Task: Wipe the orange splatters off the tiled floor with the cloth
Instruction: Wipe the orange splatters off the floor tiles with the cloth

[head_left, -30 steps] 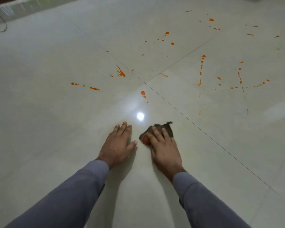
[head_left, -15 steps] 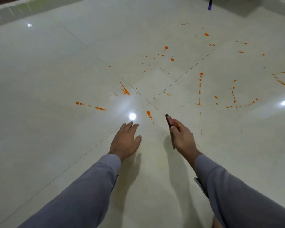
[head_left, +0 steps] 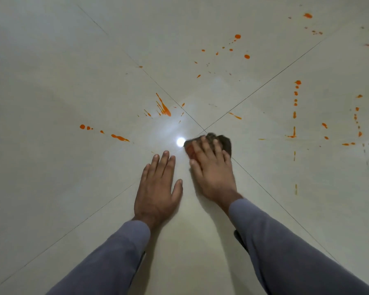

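Brown cloth (head_left: 218, 141) sits at the tile-joint crossing, under my R hand (head_left: 211, 169), fingers straight, pressing it flat. L hand (head_left: 158, 188) flat on tiled floor (head_left: 51, 81), holding nothing. Orange splatters (head_left: 163, 107) beyond.

Non-task items: 1 lamp reflection, 2 sleeves, 1 shadow zone.

A small, round, bright white lamp reflection (head_left: 180, 142) sits near frame centre, with a soft halo around it; a fainter diffuse glare patch (head_left: 218, 84) lies further up. A grey left sleeve (head_left: 107, 258) and a grey right sleeve (head_left: 285, 248) enter from the bottom edge. A soft shadow (head_left: 192, 241) lies between them.
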